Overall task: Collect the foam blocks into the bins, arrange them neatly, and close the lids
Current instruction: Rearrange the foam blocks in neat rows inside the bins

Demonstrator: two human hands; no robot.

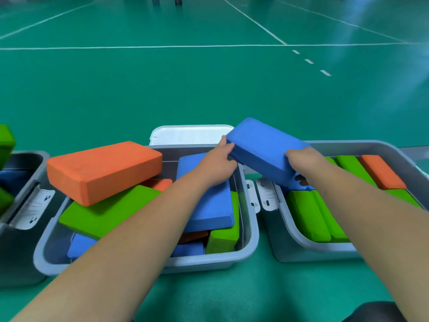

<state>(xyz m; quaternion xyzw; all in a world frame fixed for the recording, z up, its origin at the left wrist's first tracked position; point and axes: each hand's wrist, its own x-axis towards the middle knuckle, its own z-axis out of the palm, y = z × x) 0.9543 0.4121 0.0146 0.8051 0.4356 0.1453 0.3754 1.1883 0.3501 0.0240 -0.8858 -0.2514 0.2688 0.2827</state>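
Both hands hold one blue foam block (262,147) tilted in the air between the middle bin (248,240) and the right bin (362,146). My left hand (218,163) grips its left end and my right hand (301,163) grips its near right end. The middle bin holds a loose pile: an orange block (102,170) on top, a green block (102,214) under it, another blue block (209,208), and more below. In the right bin, green blocks (311,217) and an orange block (380,171) stand in tidy rows.
A white lid (190,134) lies behind the middle bin. A third grey bin (25,173) at the left edge holds blue and green blocks. White latches (267,194) hang on the bins' sides. Green sports floor with white lines stretches ahead.
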